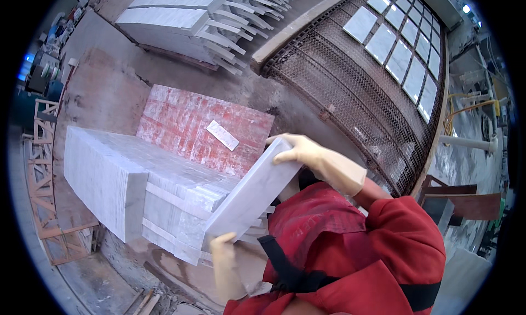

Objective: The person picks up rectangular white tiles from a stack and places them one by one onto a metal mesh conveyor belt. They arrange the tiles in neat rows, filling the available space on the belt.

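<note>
One slab [249, 188], hands [300, 152] at opposite ends — red board [181, 115] mostly open.

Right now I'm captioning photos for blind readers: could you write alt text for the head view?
A pale, grey-veined slab is in the grip of the gloved left hand below and right hand above, beside stacked slabs. Beyond them lies a red board with a small pale strip on it; at upper right, pale tiles rest on brown mesh.
</note>
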### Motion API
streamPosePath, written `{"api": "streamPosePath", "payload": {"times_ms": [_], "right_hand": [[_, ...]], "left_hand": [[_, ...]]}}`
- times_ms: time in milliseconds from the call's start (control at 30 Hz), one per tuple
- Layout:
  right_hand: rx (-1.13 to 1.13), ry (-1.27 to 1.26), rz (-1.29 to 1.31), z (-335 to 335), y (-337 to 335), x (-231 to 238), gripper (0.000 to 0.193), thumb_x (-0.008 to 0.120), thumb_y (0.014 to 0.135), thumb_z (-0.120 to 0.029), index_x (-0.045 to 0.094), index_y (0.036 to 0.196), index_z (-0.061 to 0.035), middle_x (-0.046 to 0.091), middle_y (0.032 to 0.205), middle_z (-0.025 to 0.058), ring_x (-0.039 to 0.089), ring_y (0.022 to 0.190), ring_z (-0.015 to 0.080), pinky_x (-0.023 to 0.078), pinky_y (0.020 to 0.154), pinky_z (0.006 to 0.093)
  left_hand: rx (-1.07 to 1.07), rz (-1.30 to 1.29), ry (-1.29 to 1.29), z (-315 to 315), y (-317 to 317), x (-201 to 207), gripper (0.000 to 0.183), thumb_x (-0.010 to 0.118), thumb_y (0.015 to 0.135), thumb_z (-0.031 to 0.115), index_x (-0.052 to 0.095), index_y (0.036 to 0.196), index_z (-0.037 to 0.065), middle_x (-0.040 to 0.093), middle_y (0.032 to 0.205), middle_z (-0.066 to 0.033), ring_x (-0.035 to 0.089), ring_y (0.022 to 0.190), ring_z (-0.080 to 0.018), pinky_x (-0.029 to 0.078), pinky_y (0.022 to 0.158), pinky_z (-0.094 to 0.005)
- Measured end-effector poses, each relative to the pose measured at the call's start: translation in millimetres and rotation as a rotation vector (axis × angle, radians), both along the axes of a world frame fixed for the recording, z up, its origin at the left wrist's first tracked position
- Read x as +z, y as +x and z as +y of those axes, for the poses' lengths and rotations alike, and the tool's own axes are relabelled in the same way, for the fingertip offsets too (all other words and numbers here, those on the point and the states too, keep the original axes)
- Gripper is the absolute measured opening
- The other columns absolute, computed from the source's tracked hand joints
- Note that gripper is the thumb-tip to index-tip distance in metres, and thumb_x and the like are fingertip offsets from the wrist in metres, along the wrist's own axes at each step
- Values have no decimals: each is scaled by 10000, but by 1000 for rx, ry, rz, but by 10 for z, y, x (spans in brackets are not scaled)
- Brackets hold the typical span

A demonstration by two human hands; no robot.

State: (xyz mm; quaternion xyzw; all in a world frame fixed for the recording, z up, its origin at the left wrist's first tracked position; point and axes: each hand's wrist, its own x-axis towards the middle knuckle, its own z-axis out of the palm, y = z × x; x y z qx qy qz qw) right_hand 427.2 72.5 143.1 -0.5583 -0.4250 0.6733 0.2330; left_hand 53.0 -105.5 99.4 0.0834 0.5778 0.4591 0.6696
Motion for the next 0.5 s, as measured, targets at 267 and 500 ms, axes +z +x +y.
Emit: {"api": "streamPosePath", "payload": {"times_ms": [267,500], "right_hand": [[-334,8,-472,83,1755,5,623,720,929,-545,732,1370,-105,773,1206,135,741,1088,248,563,981,389],[-396,32,-687,293,2817,-121,703,596,985,-691,749,1358,-115,769,1260,177,742,1157,300,549,1010,407]], "left_hand": [[-303,-327,-192,803,1873,-306,509,585,894,-99,585,1400,-51,642,1396,-227,621,1305,-413,535,1114,-627],[-364,-545,-270,1078,2875,-732,538,605,912,-102,575,1435,20,628,1450,-177,593,1348,-409,459,1171,-681]]}}
